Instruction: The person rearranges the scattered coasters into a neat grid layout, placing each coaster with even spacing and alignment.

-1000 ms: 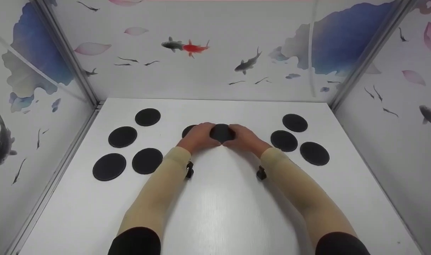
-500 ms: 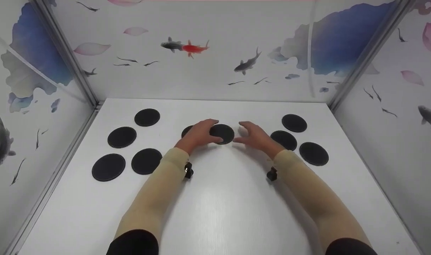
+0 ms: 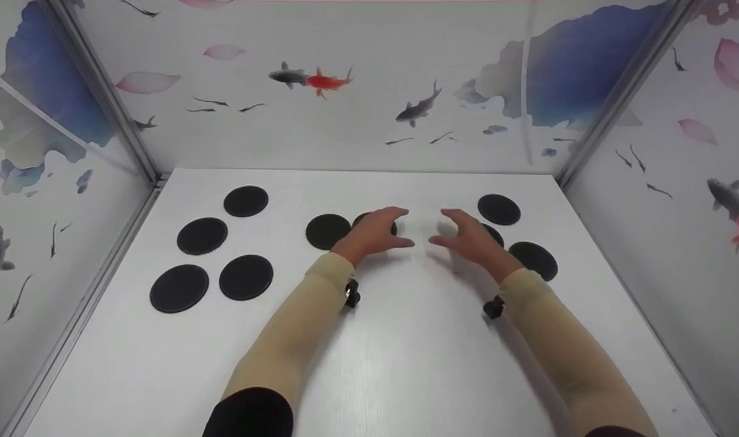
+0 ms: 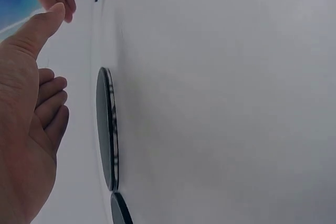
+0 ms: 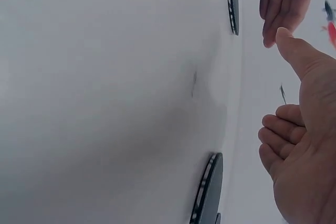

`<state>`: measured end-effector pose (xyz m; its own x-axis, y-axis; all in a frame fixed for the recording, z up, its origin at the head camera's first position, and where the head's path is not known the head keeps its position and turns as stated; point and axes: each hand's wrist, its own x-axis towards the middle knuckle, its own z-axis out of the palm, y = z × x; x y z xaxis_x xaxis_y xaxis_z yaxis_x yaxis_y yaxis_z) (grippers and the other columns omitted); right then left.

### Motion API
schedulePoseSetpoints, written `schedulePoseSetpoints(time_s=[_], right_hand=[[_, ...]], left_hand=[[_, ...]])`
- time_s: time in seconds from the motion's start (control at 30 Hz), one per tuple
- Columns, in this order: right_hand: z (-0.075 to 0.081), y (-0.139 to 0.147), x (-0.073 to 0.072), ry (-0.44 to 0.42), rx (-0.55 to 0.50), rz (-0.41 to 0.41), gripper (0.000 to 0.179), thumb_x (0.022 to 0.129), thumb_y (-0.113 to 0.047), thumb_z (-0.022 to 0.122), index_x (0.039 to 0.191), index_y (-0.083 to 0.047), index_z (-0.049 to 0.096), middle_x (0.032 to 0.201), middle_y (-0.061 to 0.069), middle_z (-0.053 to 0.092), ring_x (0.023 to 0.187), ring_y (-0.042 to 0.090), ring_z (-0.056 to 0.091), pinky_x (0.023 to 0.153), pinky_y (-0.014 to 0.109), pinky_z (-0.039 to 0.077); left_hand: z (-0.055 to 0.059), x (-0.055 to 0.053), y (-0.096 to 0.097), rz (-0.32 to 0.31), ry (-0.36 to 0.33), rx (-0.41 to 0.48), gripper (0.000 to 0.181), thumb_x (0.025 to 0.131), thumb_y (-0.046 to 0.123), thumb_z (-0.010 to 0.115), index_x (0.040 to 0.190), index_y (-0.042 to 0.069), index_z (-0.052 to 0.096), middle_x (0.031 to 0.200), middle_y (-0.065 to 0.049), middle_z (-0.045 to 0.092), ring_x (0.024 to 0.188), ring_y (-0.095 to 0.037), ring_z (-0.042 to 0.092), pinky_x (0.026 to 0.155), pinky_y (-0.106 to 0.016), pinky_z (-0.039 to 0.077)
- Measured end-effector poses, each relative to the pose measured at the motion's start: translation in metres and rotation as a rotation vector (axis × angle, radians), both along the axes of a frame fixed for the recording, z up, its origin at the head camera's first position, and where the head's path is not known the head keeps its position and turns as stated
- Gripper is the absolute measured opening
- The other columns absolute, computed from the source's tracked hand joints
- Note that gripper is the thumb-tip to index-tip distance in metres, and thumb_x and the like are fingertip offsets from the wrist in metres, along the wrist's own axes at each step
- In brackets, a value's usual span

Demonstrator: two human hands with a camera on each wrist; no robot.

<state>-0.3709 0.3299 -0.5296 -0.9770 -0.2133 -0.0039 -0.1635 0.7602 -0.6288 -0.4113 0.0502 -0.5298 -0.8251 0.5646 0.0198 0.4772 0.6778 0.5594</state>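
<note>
My left hand [image 3: 375,233] is over the table with thumb and fingers spread apart, holding nothing. It partly covers a flat black disc [image 3: 360,217], which lies against another black disc [image 3: 327,231] on its left. In the left wrist view a disc [image 4: 105,129] lies flat on the table, with the edge of a second disc [image 4: 121,211] touching it. My right hand [image 3: 469,237] faces the left across a small gap, its thumb and fingers also apart. It holds nothing and partly hides a black disc [image 3: 494,233] behind it.
On the left of the white table [image 3: 369,364] lie several black discs, among them a far one [image 3: 246,201] and a near one [image 3: 179,288]. Two more, a back disc [image 3: 499,209] and a front disc [image 3: 533,260], lie at right. Printed walls [image 3: 345,133] enclose the table.
Both hands held the middle disc between them. The right hand let go and moved right, then the left came off it and moved right too. The disc stays beside its neighbour.
</note>
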Motion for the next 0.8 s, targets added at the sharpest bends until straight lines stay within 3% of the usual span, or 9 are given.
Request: schedulePoseSetpoints(time_s=[0.2, 0.47, 0.8], right_hand=[[-0.003, 0.033, 0.008, 0.003, 0.038, -0.053, 0.105, 0.096, -0.066, 0.080, 0.171, -0.006, 0.038, 0.176, 0.021, 0.035, 0.165, 0.041, 0.027, 0.132, 0.062, 0.024], [-0.007, 0.071, 0.022, 0.004, 0.037, -0.098, 0.108, 0.097, -0.061, 0.081, 0.172, -0.001, 0.032, 0.177, 0.025, 0.030, 0.165, 0.045, 0.024, 0.132, 0.064, 0.022], [-0.007, 0.100, 0.035, -0.053, 0.012, -0.144, 0.116, 0.094, -0.068, 0.080, 0.174, -0.002, 0.028, 0.179, 0.027, 0.023, 0.166, 0.049, 0.019, 0.131, 0.067, 0.021]], left_hand=[[-0.005, 0.004, 0.034, -0.030, 0.009, 0.000, 0.087, 0.098, 0.054, 0.083, 0.168, 0.016, 0.049, 0.171, -0.004, 0.049, 0.160, -0.022, 0.041, 0.131, -0.038, 0.031], [-0.011, 0.009, 0.070, -0.036, -0.005, -0.001, 0.087, 0.098, 0.051, 0.084, 0.168, 0.015, 0.048, 0.172, -0.005, 0.048, 0.161, -0.023, 0.040, 0.131, -0.035, 0.030], [-0.014, 0.011, 0.111, -0.025, -0.023, 0.000, 0.089, 0.098, 0.050, 0.084, 0.169, 0.013, 0.045, 0.173, -0.005, 0.046, 0.161, -0.021, 0.039, 0.131, -0.031, 0.029]])
